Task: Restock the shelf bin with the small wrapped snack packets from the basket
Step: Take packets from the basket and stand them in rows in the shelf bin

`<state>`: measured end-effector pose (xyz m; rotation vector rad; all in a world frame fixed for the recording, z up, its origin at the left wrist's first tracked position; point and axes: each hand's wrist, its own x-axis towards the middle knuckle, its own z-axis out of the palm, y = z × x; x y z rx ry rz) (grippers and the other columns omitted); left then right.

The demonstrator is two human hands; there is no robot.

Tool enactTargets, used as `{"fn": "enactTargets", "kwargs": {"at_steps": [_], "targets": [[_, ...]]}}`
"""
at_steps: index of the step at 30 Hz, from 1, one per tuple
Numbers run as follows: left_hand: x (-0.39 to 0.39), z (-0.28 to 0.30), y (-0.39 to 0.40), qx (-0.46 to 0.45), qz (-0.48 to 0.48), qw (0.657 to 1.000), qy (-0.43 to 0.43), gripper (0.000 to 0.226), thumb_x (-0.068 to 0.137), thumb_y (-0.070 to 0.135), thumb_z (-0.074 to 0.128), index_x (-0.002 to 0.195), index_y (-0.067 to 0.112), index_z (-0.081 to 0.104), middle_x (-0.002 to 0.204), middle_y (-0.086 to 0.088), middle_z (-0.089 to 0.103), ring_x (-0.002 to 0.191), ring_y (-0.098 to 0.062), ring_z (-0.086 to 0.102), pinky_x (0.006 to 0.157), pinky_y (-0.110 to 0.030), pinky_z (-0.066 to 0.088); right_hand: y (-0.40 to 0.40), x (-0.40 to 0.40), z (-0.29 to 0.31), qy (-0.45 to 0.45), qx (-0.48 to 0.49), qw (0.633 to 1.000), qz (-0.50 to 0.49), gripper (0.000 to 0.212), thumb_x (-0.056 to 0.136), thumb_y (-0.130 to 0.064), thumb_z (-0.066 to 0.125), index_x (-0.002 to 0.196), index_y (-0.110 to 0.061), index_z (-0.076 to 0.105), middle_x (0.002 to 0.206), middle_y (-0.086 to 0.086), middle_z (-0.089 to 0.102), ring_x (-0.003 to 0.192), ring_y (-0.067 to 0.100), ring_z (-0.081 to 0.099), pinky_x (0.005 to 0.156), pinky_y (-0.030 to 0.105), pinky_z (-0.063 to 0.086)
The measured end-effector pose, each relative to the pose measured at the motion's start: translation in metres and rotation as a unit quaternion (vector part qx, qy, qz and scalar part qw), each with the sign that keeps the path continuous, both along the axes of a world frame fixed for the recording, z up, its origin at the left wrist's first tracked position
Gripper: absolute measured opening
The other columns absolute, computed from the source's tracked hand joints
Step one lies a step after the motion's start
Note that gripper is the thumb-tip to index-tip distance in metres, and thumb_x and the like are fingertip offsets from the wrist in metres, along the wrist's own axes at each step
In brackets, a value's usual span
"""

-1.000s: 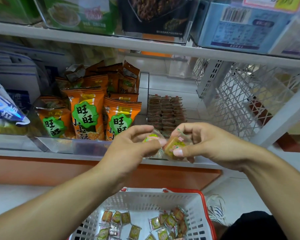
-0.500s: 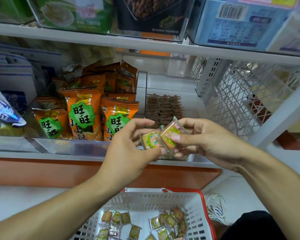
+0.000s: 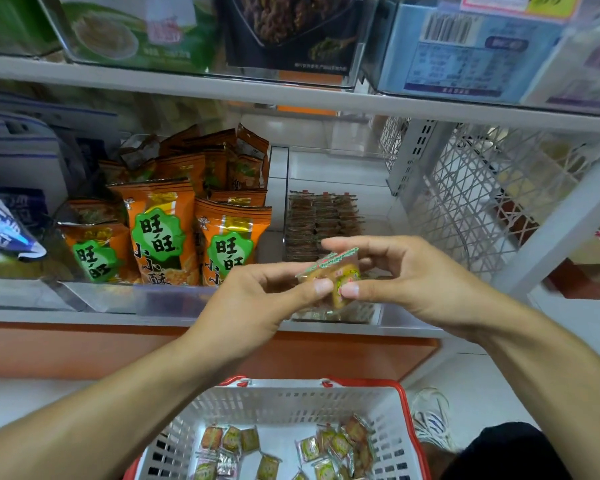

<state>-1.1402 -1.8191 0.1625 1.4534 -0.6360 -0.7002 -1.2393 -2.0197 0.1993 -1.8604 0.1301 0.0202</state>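
A: Grip check. Left hand (image 3: 253, 306) and right hand (image 3: 406, 282) both pinch the small wrapped snack packets (image 3: 333, 277), thumbs in front, fingers curled behind. Packets held together, in the air just before the shelf edge.

B: Containers?

A: Clear shelf bin (image 3: 329, 216) straight behind the hands: rows of brown packets standing on edge, filled only part of the way back. To its left, a bin of orange snack bags (image 3: 160, 230). Below, white basket (image 3: 291, 410) with red rim, loose packets (image 3: 336, 445) scattered on its bottom.

B: Surroundings?

A: White shelf (image 3: 222, 95) overhead carrying boxed goods; white lattice panel (image 3: 475, 202) at right; pale floor.

B: Unclear items?

A: Exact count of packets in hand not readable. Basket's near side cut off by the frame.
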Motion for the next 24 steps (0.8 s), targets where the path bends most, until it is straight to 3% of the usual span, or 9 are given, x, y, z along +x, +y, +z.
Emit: {"fn": "enactTargets", "kwargs": {"at_steps": [3,5,8,9,11,14,17,21,24], "targets": [[0.000,0.000,-0.003,-0.011,0.004,1.000,-0.003,0.032,0.073,0.043,0.074,0.097,0.023,0.081,0.072,0.012,0.074,0.061,0.006,0.063,0.060,-0.005,0.046,0.000,0.000,-0.001,0.026,0.005,1.000,0.007,0.061,0.078,-0.014,0.080,0.135,-0.024,0.061,0.116,0.002,0.075,0.114,0.020,0.068,0.099,0.029,0.053],[0.002,-0.003,-0.008,-0.015,0.024,0.999,0.021,0.050,0.066,0.048,0.076,0.109,0.022,0.075,0.074,0.006,0.075,0.063,0.001,0.065,0.064,-0.012,0.050,0.001,0.001,-0.001,0.031,0.016,0.999,0.014,0.057,0.078,-0.013,0.080,0.133,-0.021,0.063,0.115,0.003,0.075,0.112,0.020,0.069,0.098,0.029,0.054],[0.006,-0.009,-0.014,-0.011,0.047,0.997,0.053,0.071,0.062,0.053,0.078,0.124,0.022,0.064,0.094,-0.006,0.080,0.092,-0.020,0.076,0.086,-0.033,0.058,-0.001,0.005,-0.003,0.029,0.040,0.999,0.000,0.050,0.076,-0.011,0.082,0.123,-0.023,0.070,0.116,0.026,0.069,0.112,0.039,0.066,0.096,0.040,0.057],[0.007,-0.011,-0.015,-0.016,0.051,0.997,0.059,0.073,0.063,0.053,0.080,0.127,0.021,0.061,0.100,-0.006,0.080,0.098,-0.023,0.075,0.089,-0.033,0.059,-0.003,0.007,-0.005,0.027,0.052,0.998,-0.022,0.049,0.075,-0.010,0.082,0.121,-0.023,0.070,0.117,0.029,0.067,0.113,0.042,0.064,0.096,0.042,0.057],[0.005,-0.012,-0.019,-0.023,0.054,0.997,0.042,0.072,0.069,0.052,0.085,0.130,0.024,0.058,0.111,0.003,0.078,0.105,-0.016,0.074,0.088,-0.024,0.059,-0.012,0.015,-0.010,0.014,0.070,0.993,-0.099,0.047,0.076,-0.004,0.082,0.118,-0.022,0.071,0.114,0.020,0.072,0.108,0.037,0.068,0.094,0.037,0.058],[0.001,-0.016,-0.020,0.038,0.049,0.981,-0.182,0.062,0.079,0.045,0.080,0.135,0.034,0.055,0.125,0.019,0.069,0.117,0.003,0.063,0.098,-0.017,0.051,-0.032,0.032,-0.022,-0.004,-0.029,0.966,-0.255,0.040,0.075,0.000,0.082,0.101,-0.029,0.072,0.101,-0.002,0.076,0.098,0.018,0.072,0.088,0.026,0.057],[-0.003,-0.016,-0.029,0.127,0.008,0.895,-0.427,0.062,0.090,0.046,0.070,0.146,0.037,0.044,0.144,0.022,0.052,0.133,0.008,0.043,0.112,-0.016,0.034,-0.059,0.053,-0.035,0.000,-0.180,0.917,-0.357,0.034,0.082,-0.004,0.076,0.096,-0.033,0.064,0.098,-0.010,0.069,0.092,0.011,0.067,0.067,0.018,0.052],[0.001,-0.024,-0.047,0.200,-0.046,0.830,-0.518,0.076,0.093,0.049,0.064,0.158,0.030,0.027,0.163,0.011,0.029,0.151,-0.005,0.016,0.120,-0.018,0.008,-0.087,0.084,-0.061,0.038,-0.245,0.892,-0.378,0.027,0.087,-0.013,0.071,0.107,-0.024,0.056,0.112,0.001,0.063,0.086,0.009,0.058,0.057,0.018,0.041],[0.004,-0.032,-0.057,0.252,-0.066,0.781,-0.568,0.086,0.094,0.048,0.061,0.162,0.024,0.014,0.169,0.002,0.014,0.156,-0.013,0.002,0.122,-0.025,-0.009,-0.102,0.104,-0.077,0.067,-0.297,0.885,-0.353,0.029,0.089,-0.009,0.065,0.116,-0.011,0.055,0.121,0.012,0.060,0.107,0.028,0.059,0.081,0.035,0.053]]}}
